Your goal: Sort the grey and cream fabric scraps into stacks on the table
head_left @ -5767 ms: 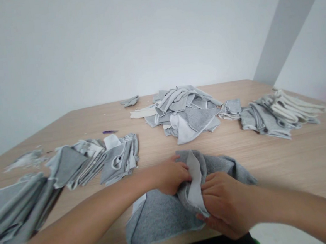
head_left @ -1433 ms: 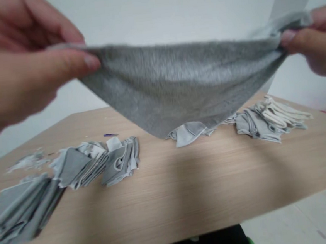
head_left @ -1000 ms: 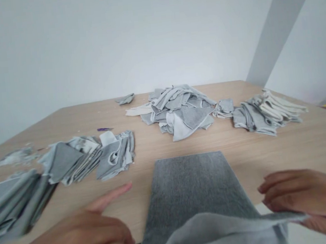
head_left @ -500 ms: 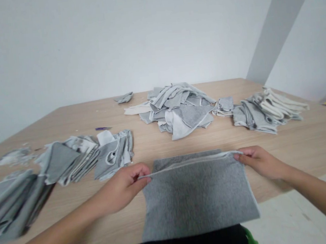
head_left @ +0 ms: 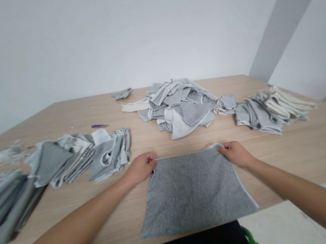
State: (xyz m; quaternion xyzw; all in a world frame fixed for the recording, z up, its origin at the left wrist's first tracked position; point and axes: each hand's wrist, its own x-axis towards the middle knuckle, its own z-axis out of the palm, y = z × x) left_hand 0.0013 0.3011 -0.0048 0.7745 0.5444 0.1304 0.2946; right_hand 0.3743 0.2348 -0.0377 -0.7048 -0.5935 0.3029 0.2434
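A grey cloth (head_left: 195, 190), folded in two, lies flat on the wooden table (head_left: 300, 150) right in front of me, its near edge reaching the table's front. My left hand (head_left: 140, 168) pinches the far left corner of the cloth. My right hand (head_left: 235, 153) pinches the far right corner. Both hands rest low on the table with the far edge stretched between them.
A loose heap of grey and white cloths (head_left: 179, 106) sits at the back middle. Folded cloths lie in a row at the left (head_left: 79, 156) and another pile at the right (head_left: 269, 109). A small purple object (head_left: 99, 125) lies behind the left row.
The cloth was held up and spread in the air, then lowered and folded over onto itself. Both hands have carried the upper layer's edge forward to the far edge and pressed it down.
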